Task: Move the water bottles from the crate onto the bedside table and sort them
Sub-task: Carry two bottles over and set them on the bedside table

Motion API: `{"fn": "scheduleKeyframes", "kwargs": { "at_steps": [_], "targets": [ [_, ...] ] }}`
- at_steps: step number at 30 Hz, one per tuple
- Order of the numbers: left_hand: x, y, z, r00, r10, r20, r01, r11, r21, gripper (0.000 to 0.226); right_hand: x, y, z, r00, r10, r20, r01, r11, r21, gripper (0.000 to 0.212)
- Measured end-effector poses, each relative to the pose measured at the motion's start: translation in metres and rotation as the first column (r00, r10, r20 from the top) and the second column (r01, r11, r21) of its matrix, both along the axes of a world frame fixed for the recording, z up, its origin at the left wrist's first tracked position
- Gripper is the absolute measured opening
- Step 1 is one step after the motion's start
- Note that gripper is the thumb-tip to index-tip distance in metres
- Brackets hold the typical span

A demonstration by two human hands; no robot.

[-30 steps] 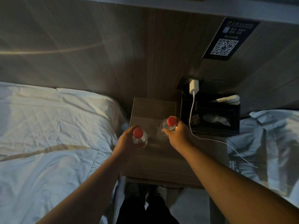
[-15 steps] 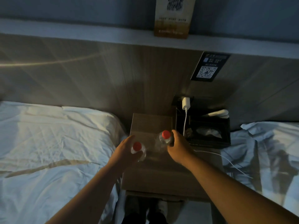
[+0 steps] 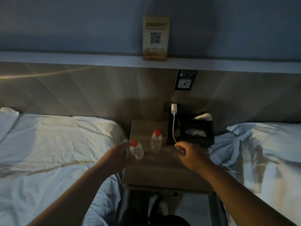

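- Nearest the camera, dark legs and pale footwear (image 3: 158, 204) are only dimly made out under the bedside table's (image 3: 166, 175) front edge; no crate is seen anywhere in view, so the number of bottles left to move cannot be judged.
- The left hand (image 3: 118, 156) is cupped loosely around the near bottle (image 3: 136, 150), which stands at the table's left edge, right beside the bed (image 3: 48, 152). Whether the fingers actually press the plastic cannot be told in the dim light. A nudge during release could tip the bottle off that edge onto the bedding.
- The right hand (image 3: 189, 154) is held empty, fingers loosely curled and parted, hovering over the table's right part. The white charging cable (image 3: 174, 128) runs just beside it; a snag could be caused by a careless sweep, and the charger could be tugged.
- The far bottle (image 3: 156, 141) stands upright and free, near the black tray (image 3: 210, 141); it could be knocked by either hand.
- The tray's contents are hard to read: something pale, perhaps tissue, and a small dark keypad-like thing.
- The bottles' labels and fill levels cannot be read, so the sorting rule cannot be guessed.
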State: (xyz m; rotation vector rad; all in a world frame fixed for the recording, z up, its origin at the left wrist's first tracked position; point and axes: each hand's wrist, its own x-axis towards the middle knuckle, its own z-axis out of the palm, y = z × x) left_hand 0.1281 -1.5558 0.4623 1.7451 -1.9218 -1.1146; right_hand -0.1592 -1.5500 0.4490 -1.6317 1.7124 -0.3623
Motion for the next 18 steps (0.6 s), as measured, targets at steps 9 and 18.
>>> {"fn": "scheduleKeyframes", "kwargs": {
  "at_steps": [9,18],
  "targets": [
    [-0.016,0.036,0.041,0.809,0.203,-0.552,-0.124,0.976,0.178,0.019,-0.013,0.054,0.033,0.9,-0.125,0.418,0.15,0.988,-0.028,0.029],
    [0.002,0.048,0.07,0.766,0.02,-0.643,0.026,0.998,0.061,0.045,0.016,0.109,0.084,0.758,-0.311,0.573,0.442,0.892,-0.1,0.032]
  ]
}}
